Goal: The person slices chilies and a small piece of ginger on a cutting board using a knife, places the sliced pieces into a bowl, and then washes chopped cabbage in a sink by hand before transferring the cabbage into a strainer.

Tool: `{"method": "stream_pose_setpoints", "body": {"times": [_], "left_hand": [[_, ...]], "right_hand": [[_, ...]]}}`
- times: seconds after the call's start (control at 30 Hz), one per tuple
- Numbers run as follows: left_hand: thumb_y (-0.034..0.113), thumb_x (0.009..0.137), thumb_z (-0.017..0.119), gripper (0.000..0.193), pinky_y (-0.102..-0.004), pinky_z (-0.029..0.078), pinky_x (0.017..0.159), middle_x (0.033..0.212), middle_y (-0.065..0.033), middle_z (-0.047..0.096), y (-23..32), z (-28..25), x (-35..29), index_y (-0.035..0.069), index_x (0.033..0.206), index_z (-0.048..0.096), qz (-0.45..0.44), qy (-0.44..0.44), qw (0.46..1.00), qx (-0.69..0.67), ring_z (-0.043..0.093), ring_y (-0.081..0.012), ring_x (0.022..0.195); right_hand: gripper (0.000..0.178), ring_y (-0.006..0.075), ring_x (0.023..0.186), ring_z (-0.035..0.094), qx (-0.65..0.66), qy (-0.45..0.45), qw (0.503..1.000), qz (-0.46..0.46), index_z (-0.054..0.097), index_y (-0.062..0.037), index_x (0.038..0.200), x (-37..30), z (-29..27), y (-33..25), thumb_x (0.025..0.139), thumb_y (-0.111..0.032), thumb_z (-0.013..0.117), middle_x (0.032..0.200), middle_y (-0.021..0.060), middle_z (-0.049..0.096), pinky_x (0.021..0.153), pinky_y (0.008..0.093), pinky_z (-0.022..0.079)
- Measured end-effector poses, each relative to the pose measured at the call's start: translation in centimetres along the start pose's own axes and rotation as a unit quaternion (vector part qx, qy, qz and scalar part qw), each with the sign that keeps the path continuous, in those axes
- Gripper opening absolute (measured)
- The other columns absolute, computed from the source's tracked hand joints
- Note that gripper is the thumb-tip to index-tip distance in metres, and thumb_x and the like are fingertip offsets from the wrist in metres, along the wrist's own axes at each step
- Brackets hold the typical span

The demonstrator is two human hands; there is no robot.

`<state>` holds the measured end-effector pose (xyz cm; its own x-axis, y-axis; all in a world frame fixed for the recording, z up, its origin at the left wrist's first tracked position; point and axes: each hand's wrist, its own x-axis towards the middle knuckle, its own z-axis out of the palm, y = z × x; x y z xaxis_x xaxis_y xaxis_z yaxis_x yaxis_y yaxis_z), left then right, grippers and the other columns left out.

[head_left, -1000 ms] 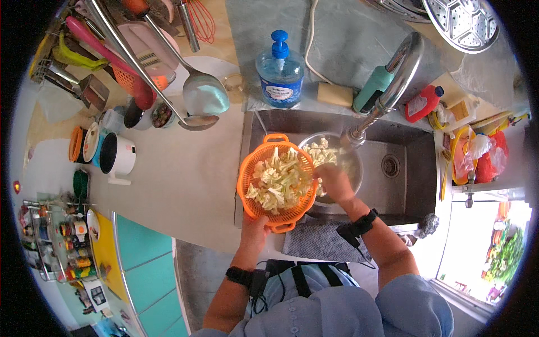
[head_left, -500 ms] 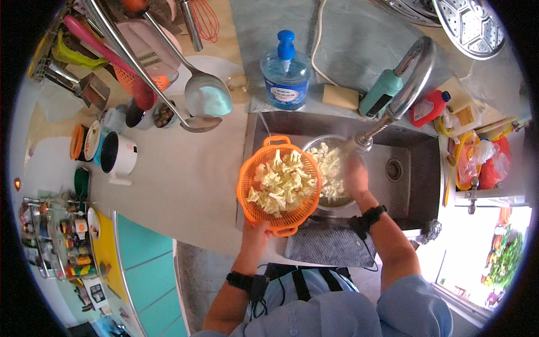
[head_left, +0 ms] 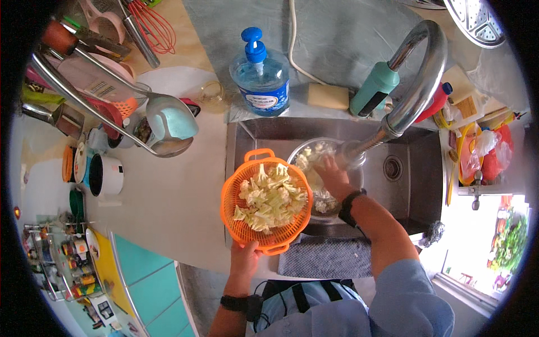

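Head view: I've got an orange colander (head_left: 226, 208) piled with pale cauliflower florets (head_left: 272, 197), sitting across the sink's left edge, whether resting or lifted I can't tell. Right beside it, in the sink (head_left: 418, 202), a round metal bowl (head_left: 357, 177) holds more florets, under the faucet (head_left: 432, 62). Left hand (head_left: 245, 257) now: pinched firmly on the colander's near rim, forearm straight up from below. Right hand (head_left: 333, 175): over the bowl, back upward, fingers spread wide; contact at the fingertips I can't make out. And the change! Half a second ago that right hand was a blur at the bowl's right side; now it's farther left, while the left keeps its rim grip.
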<state>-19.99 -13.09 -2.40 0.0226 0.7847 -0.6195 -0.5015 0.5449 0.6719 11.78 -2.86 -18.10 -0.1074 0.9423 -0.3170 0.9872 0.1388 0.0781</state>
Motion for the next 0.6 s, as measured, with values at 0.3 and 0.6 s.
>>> {"method": "stream_pose_setpoints", "body": {"times": [0.3, 0.6], "left_hand": [[-0.006, 0.081, 0.051, 0.052, -0.0507, 0.053, 0.089, 0.127, -0.0125, 0.051, 0.7, 0.1, 0.0, 0.006, 0.131, 0.04, -0.016, -0.023, 1.0, 0.013, 0.056, -0.0312, 0.113], [-0.005, 0.083, 0.05, 0.051, -0.0505, 0.054, 0.089, 0.127, -0.0112, 0.051, 0.6, 0.1, -0.2, 0.007, 0.132, 0.041, -0.025, -0.002, 1.0, 0.009, 0.056, -0.0309, 0.114]], "right_hand": [[0.063, 0.0382, 0.141, 0.023, -0.007, -0.011, 0.978, -0.207, 0.032, -0.024, 0.148, 1.0, -0.2, -2.4, 0.09, -0.036, 0.055, 0.156, 0.0174, 0.015, 0.101, 0.0508, 0.041], [0.078, 0.0329, 0.123, 0.047, 0.311, 0.015, 0.95, 0.0, 0.033, -0.0078, 0.142, -0.3, -3.7, 2.7, 0.084, -0.052, 0.062, 0.135, 0.0159, 0.05, 0.107, 0.045, 0.035]]}}
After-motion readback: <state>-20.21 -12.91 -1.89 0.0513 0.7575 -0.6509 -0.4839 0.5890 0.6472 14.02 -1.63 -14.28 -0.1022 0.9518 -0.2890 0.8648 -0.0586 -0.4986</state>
